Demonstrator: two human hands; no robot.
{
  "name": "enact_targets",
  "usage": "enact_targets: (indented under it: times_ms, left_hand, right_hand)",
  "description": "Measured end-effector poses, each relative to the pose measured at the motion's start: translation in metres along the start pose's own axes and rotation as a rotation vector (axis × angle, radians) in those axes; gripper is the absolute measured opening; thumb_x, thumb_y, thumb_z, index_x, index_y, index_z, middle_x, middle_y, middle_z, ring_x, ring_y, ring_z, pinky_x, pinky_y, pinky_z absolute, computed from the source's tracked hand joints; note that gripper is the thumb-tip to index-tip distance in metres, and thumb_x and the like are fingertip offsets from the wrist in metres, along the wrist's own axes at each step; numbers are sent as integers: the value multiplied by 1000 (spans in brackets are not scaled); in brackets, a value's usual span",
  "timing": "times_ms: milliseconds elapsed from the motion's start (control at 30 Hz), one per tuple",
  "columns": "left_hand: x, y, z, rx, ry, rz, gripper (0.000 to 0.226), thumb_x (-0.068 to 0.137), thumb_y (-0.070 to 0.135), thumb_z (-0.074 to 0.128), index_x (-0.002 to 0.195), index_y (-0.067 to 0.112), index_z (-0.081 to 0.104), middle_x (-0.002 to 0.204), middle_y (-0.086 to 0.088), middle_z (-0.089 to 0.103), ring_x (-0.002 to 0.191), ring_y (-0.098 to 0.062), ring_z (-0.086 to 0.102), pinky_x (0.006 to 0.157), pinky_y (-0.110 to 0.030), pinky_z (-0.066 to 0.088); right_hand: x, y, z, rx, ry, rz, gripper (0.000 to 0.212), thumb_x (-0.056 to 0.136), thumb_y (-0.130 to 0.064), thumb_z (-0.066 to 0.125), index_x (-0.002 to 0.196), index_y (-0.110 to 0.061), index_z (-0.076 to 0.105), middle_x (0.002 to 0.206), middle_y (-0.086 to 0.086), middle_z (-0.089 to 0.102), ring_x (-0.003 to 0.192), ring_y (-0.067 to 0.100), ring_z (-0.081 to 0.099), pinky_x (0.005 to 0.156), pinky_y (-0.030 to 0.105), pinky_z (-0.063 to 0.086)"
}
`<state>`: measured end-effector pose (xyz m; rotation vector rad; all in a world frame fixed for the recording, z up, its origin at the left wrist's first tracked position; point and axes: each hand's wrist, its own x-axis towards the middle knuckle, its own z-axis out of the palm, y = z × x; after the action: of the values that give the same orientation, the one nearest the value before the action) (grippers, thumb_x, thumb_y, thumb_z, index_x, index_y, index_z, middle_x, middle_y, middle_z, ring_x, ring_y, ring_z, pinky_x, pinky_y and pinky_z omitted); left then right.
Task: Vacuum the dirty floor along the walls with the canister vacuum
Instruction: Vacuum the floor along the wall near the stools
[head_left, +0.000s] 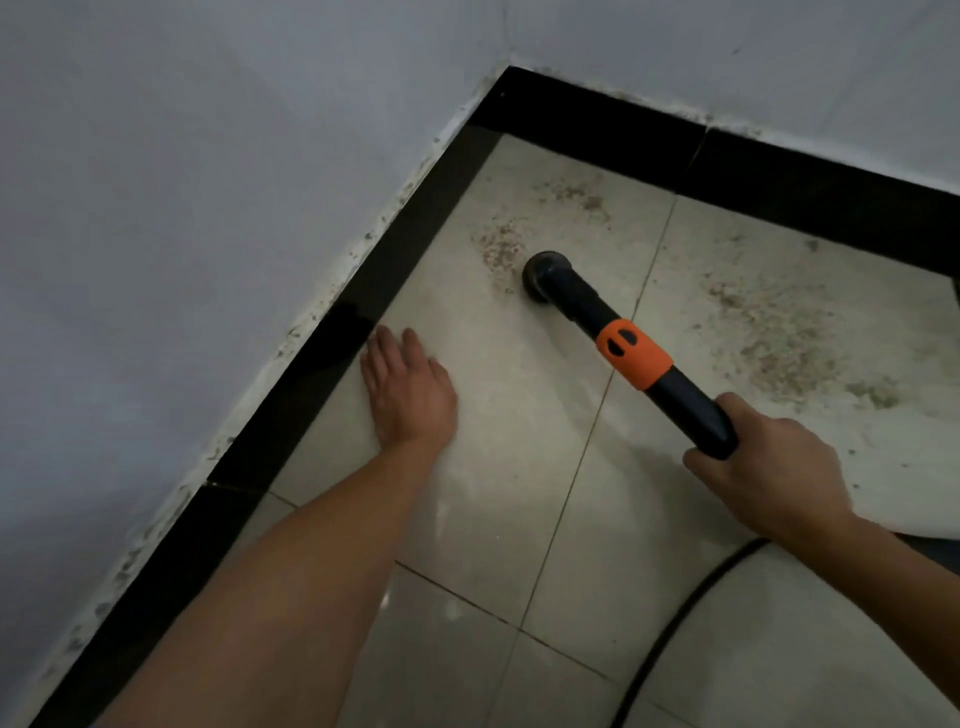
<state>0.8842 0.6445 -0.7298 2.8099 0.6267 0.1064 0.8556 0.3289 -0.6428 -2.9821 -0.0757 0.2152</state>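
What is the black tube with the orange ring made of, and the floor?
The tube looks like hard, smooth plastic, slightly shiny; its orange ring probably too. The floor looks like glazed ceramic tile: pale squares, thin grout lines, faint sheen.

A single view comes from the camera worn on the person's head. It looks forward and steeply down onto the tiled floor, facing the corner where the left wall meets the far wall. The corner sits far and just right of centre. Both forearms enter from the near edge, with the left hand and the right hand, which grips the vacuum wand, at mid-frame. The camera sits close above the floor.
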Motion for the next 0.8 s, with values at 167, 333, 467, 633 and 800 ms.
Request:
enact_targets:
  times_ms: [167,333,467,633,800]
  left_hand:
    - [-2,0,18,-19,49,-2,49,95,22,44,138,-1,45,148,-29,33,140,-40,28,118,-46,17]
    - [-2,2,16,-50,20,-16,46,92,19,46,134,-2,50,145,-30,38,137,-42,33,116,-49,22]
    - [5,3,10,-38,6,-6,51,92,24,35,133,-2,50,145,-31,38,136,-42,35,114,-50,25]
    - [8,7,8,-25,18,-16,53,90,25,35,134,-2,49,146,-30,37,136,-42,34,115,-50,24]
    - [11,9,12,-17,47,-12,51,90,23,38,133,-2,50,145,-30,38,136,-42,35,115,-50,25]
  right_hand:
    - [-19,0,14,-76,-137,-100,37,66,-31,86,87,-23,57,50,-13,33,38,19,39,44,18,17]
    - [25,-21,-2,-53,-135,23,33,80,-41,72,91,-30,43,56,-10,40,50,21,44,45,26,23]
    - [29,-30,-11,-27,-181,59,35,78,-45,71,91,-34,40,56,-11,41,50,18,44,44,24,23]
    - [35,-30,-16,-41,-249,-15,36,78,-45,71,90,-34,39,55,-10,40,55,20,57,45,26,26]
    - [85,-37,-17,47,-124,20,33,80,-37,72,90,-28,42,60,-3,48,56,29,55,48,29,30]
